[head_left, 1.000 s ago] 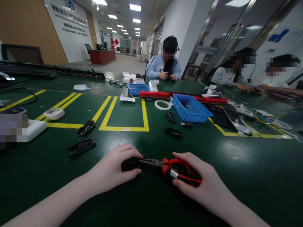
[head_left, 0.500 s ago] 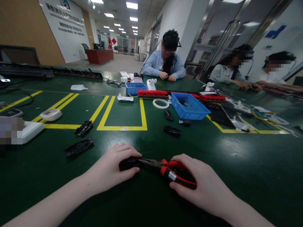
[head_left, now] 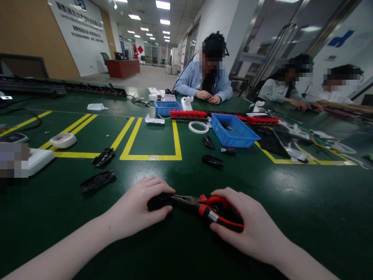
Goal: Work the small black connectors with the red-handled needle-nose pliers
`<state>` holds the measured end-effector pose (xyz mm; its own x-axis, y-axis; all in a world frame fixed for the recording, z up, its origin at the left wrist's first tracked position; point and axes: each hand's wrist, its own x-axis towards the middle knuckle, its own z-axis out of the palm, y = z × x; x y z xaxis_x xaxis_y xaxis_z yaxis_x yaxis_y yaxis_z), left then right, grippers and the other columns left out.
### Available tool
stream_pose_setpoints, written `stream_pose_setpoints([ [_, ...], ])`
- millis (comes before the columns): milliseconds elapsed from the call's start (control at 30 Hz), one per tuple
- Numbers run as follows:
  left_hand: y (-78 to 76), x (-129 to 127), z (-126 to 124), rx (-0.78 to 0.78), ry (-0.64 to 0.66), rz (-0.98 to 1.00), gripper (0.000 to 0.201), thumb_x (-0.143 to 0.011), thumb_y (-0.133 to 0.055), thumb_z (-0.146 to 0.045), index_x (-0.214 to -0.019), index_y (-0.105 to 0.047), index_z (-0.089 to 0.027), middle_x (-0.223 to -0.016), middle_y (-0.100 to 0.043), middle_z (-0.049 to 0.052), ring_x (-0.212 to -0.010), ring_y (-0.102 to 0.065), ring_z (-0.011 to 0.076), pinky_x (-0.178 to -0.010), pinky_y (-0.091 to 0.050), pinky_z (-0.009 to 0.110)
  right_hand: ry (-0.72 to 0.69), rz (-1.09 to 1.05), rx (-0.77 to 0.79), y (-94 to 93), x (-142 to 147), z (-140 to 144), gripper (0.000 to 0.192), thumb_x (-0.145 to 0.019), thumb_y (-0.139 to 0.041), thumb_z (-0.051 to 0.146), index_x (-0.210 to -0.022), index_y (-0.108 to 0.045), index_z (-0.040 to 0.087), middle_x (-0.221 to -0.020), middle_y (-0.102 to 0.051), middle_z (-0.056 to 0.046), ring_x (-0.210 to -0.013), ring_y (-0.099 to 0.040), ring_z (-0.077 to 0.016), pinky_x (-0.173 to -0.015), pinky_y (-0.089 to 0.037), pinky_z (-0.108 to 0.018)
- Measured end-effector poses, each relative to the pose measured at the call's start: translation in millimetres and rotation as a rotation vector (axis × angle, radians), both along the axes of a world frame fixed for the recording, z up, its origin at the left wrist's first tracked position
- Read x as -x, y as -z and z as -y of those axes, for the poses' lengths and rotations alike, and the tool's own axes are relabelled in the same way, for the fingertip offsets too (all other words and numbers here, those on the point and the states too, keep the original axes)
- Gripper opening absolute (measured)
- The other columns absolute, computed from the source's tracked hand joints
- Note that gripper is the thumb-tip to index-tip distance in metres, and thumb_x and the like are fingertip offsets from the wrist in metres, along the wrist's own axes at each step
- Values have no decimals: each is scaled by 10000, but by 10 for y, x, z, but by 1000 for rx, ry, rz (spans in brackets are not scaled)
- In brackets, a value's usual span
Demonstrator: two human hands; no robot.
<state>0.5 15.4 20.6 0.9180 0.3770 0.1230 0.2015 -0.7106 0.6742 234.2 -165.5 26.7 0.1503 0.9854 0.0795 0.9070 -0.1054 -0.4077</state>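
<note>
My left hand [head_left: 145, 204] is closed around a small black plastic part [head_left: 155, 202] low over the green table [head_left: 186, 249]. Its fingers cover most of that part, so its exact kind is hidden. My right hand [head_left: 244, 221] grips red-and-black needle-nose pliers [head_left: 207, 210] by the handles. The handles stand apart, and the thin jaws point left, meeting the black part by my left fingertips. Two black plastic shells [head_left: 98, 181] lie left of my left hand. More black pieces [head_left: 212, 160] lie beyond the pliers.
A blue bin [head_left: 234, 132] with dark items stands ahead on the right, a smaller blue bin [head_left: 167, 108] behind it. A white ring [head_left: 198, 127] and red strips [head_left: 188, 114] lie nearby. A white device [head_left: 40, 161] sits at left. Co-workers [head_left: 204, 79] sit across the table.
Both my hands, the pliers and the black part stay almost in place. The co-worker opposite has shifted their head and hands slightly.
</note>
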Motion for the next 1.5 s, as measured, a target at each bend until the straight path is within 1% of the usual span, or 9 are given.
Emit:
stream_pose_setpoints([
  [267,36,8,-13,-5,7,12,259,-908,-620,-256,-1165,-652,-260,-1131,-675,34,-1072,-591,236,-958,-467,422,-30,-9,-74,48,-21,8,476,-795,-689,440,-1219,-564,265,-1091,-686,-55,-905,-672,-236,-744,-570,-392],
  [467,47,13,-21,-6,5,16,271,-916,-615,-282,-1184,-650,-262,-1147,-676,37,-1073,-591,239,-963,-474,434,-47,-41,-107,57,-11,0,496,-807,-698,426,-1252,-535,279,-1117,-669,-42,-933,-671,-215,-758,-578,-359],
  [667,29,22,-23,22,-9,11,263,-956,-584,-304,-1210,-642,-271,-1157,-674,32,-1091,-593,233,-971,-480,424,-61,-19,-138,68,-25,2,531,-813,-701,440,-1281,-512,277,-1129,-654,-56,-951,-668,-225,-766,-576,-366],
  [833,56,32,-33,11,1,20,270,-982,-543,-315,-1238,-623,-284,-1187,-663,28,-1112,-589,235,-976,-482,423,-71,-1,-186,68,-23,12,544,-819,-698,457,-1295,-509,272,-1128,-650,-69,-960,-661,-236,-775,-569,-376],
  [1033,71,27,-44,8,12,22,263,-985,-532,-309,-1231,-618,-278,-1179,-663,28,-1100,-589,230,-961,-488,406,-64,-8,-172,52,-10,17,542,-823,-694,472,-1293,-516,270,-1122,-650,-69,-947,-657,-235,-764,-562,-376],
  [1200,71,30,-35,34,16,21,277,-987,-524,-325,-1243,-615,-270,-1179,-652,47,-1092,-586,236,-948,-498,406,-60,-6,-148,44,-19,25,530,-818,-688,474,-1274,-527,257,-1108,-660,-72,-916,-658,-233,-759,-556,-379],
  [1333,70,28,-31,58,18,23,280,-978,-535,-325,-1237,-621,-263,-1181,-651,49,-1097,-584,239,-950,-507,411,-64,15,-173,54,-34,33,537,-820,-679,480,-1285,-523,262,-1116,-660,-69,-938,-657,-234,-765,-556,-374],
  [1500,57,15,-29,64,22,14,261,-962,-563,-324,-1203,-637,-258,-1157,-661,44,-1079,-598,233,-941,-511,402,-71,38,-190,59,-42,23,541,-813,-686,459,-1289,-530,254,-1105,-660,-70,-915,-662,-227,-754,-557,-367],
])
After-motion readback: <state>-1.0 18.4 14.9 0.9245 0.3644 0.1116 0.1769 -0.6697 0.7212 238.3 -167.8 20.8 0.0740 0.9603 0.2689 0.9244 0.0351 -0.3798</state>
